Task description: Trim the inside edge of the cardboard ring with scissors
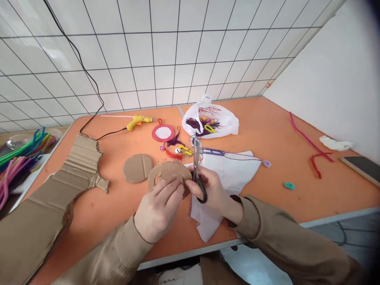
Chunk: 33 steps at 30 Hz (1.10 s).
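One cut cardboard disc is over an orange table, gripped by the left hand. The right hand is closed around scissors, blades pointing away from the person, thumb at the disc's right edge. Just left lies a plain disc; farther back, a glue gun and white bag.

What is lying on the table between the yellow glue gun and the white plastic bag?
In the head view, a red-rimmed white disc and a purple tassel lie between the glue gun and the bag, the tassel nearer the bag.
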### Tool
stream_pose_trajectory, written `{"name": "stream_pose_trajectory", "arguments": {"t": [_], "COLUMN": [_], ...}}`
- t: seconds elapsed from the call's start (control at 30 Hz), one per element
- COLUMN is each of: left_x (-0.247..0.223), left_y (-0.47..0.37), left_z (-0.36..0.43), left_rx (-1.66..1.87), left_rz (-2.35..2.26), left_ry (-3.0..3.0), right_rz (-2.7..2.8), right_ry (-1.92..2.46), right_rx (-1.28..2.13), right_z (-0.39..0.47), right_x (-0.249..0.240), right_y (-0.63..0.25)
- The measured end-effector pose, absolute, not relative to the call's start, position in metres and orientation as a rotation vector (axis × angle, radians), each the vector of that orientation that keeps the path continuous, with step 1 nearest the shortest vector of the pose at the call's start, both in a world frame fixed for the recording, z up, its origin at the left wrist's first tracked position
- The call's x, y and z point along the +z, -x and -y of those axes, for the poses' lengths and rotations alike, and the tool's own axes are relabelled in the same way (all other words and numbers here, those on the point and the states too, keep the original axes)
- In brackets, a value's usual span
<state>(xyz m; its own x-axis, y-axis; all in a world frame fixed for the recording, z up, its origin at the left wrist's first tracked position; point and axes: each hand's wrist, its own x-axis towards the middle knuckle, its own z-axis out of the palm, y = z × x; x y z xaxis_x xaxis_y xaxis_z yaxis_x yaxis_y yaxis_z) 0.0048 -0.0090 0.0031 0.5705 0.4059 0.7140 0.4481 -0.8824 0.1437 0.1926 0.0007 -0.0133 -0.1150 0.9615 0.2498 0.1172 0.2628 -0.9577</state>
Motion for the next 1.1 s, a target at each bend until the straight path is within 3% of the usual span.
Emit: {"name": "stream_pose_trajectory", "arguments": {"t": [0.1,0.27,0.37,0.47,0.6,0.8,0.97,1.1], "left_x": [0.011,0.020,0.023,0.025,0.027,0.026,0.020,0.013], "left_y": [0.003,0.018,0.023,0.022,0.016,0.015,0.009,0.008], "left_z": [0.009,-0.005,-0.016,-0.019,-0.017,-0.017,-0.018,-0.017], "left_rx": [-1.515,-2.217,-2.444,-2.443,-2.768,-2.954,-3.379,-3.327], "left_rz": [0.834,1.904,2.411,2.512,2.542,2.526,2.438,2.693], "left_ry": [2.619,2.288,2.497,2.855,2.543,2.322,1.722,1.830], "right_rz": [1.396,1.367,1.421,1.443,1.457,1.352,1.281,1.062], "right_ry": [1.076,1.018,0.981,0.996,1.014,1.021,0.978,1.104], "right_rx": [0.977,1.095,1.159,1.194,1.233,1.304,1.377,1.210], "right_z": [-0.002,-0.001,-0.001,-0.002,-0.004,-0.006,-0.008,-0.019], "right_x": [-0.008,0.006,0.010,0.011,0.009,0.007,-0.002,-0.008], "right_y": [-0.194,-0.195,-0.194,-0.192,-0.189,-0.185,-0.179,-0.184]}}
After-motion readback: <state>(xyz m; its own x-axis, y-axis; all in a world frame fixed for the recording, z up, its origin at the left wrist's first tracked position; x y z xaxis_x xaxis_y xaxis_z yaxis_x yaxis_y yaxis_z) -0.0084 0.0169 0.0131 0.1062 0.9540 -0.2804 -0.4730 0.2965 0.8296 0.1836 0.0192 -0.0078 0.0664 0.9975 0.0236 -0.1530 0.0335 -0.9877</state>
